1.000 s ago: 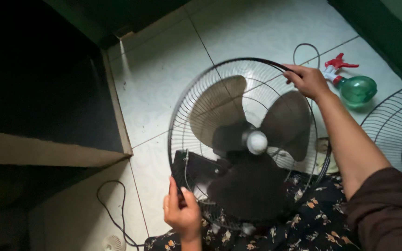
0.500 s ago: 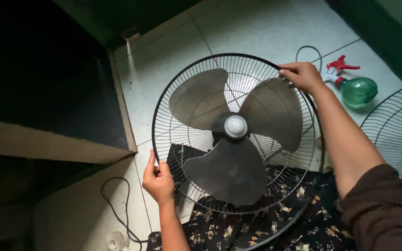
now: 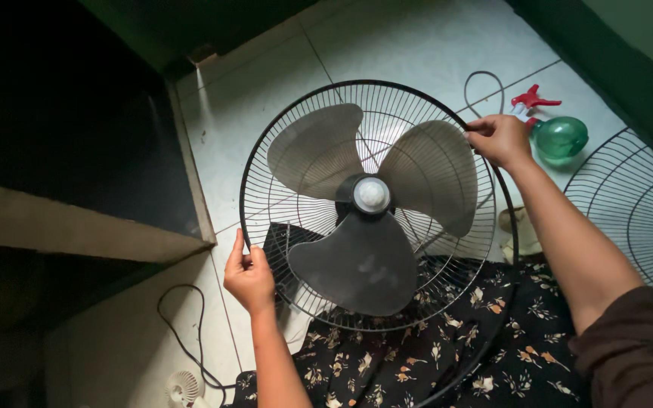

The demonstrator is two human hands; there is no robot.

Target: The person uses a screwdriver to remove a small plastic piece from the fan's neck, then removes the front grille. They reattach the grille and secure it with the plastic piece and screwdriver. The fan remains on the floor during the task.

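Fan guard, a round black wire cage (image 3: 266,159) around three grey plastic blades (image 3: 372,227), sits over the lap on black floral cloth (image 3: 447,363), above the white tiled floor. Left hand (image 3: 249,276) curls onto the near-left rim; right hand (image 3: 499,137) pinches the far-right rim. Keep both grips level, fingers outside the wires. Beyond: green spray bottle with red trigger (image 3: 557,136), second wire grille (image 3: 636,211).
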